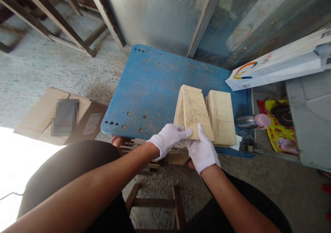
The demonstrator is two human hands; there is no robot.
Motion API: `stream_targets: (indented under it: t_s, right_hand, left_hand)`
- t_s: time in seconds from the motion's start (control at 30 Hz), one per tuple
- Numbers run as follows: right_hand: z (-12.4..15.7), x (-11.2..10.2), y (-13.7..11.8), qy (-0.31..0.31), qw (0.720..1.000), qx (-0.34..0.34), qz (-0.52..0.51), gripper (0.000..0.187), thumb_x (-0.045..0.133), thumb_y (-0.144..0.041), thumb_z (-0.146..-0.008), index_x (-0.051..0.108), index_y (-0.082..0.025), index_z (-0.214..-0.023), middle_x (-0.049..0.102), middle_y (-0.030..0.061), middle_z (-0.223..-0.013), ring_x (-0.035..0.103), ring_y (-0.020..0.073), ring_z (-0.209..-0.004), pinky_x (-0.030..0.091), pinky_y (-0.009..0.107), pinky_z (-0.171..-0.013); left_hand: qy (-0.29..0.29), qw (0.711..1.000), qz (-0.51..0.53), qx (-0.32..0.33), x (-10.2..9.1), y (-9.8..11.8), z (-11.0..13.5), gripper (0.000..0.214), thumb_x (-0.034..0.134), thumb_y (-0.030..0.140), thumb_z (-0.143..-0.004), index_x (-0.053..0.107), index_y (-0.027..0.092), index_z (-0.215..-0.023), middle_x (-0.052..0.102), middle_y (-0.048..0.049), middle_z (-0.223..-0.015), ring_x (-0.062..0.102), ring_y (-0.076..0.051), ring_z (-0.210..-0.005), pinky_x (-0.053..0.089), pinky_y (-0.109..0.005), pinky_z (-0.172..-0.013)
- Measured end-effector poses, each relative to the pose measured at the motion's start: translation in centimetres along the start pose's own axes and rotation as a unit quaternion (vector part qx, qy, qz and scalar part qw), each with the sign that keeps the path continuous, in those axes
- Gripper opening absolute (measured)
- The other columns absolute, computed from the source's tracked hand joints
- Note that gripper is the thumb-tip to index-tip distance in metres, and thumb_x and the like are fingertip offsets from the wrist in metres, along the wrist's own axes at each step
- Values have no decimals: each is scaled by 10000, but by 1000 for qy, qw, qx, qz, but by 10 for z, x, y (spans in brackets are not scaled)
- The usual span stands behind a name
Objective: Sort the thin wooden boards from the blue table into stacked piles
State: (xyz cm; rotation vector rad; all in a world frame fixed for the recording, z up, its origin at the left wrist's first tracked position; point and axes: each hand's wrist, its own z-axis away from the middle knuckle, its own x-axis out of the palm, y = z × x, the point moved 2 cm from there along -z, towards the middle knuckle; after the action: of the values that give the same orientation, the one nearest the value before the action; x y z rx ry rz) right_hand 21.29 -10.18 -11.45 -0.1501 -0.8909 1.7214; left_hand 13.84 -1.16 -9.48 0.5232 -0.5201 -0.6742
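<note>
Both my hands wear white gloves and grip the near end of a stack of pale wooden boards point(192, 110), which lies on a blue perforated platform point(150, 84). My left hand point(169, 138) holds the stack's near left corner, thumb on the top board. My right hand point(203, 150) holds the near right side, with its thumb pressed on top. A second stack of similar boards point(222, 117) lies just to the right, touching the first one.
More wooden slats point(139, 148) lie under the platform's near edge. A flattened cardboard box point(59, 115) rests on the concrete floor at left. A white paper bag point(279, 62), a metal cup point(245, 121) and a yellow-red packet point(279, 126) sit at right. A wooden stool frame point(157, 202) stands between my knees.
</note>
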Motion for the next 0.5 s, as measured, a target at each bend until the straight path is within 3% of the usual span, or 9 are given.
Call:
stream_targets:
  t_s: [0.13,0.3,0.5]
  right_hand:
    - [5,-7,-8,18,999,-31,-1,348,653,-416,-803,640,-204,-1079,711,80,-1020,650,187,-1058,590,321,-817]
    - [22,-12,-19,63,997,-46,27,333,720,-337,-743,669,-205,-1044,718,74,-1035,670,207,-1015,611,316,-764]
    - [49,-30,-34,103,975,-95,173,393,712,-377,-719,686,-166,-1050,703,104,-1105,663,241,-1054,601,348,-818]
  left_hand:
    - [-7,993,-114,30,-3,1,3,229,666,340,-789,693,124,-716,646,-14,-622,526,-103,-520,413,-232,-544]
    - [-51,958,-269,83,-7,8,18,269,649,391,-778,730,143,-711,630,0,-598,476,-100,-514,355,-219,-502]
    - [-34,868,-478,128,-20,22,46,296,563,347,-818,707,182,-619,621,-22,-566,514,-125,-511,387,-229,-545]
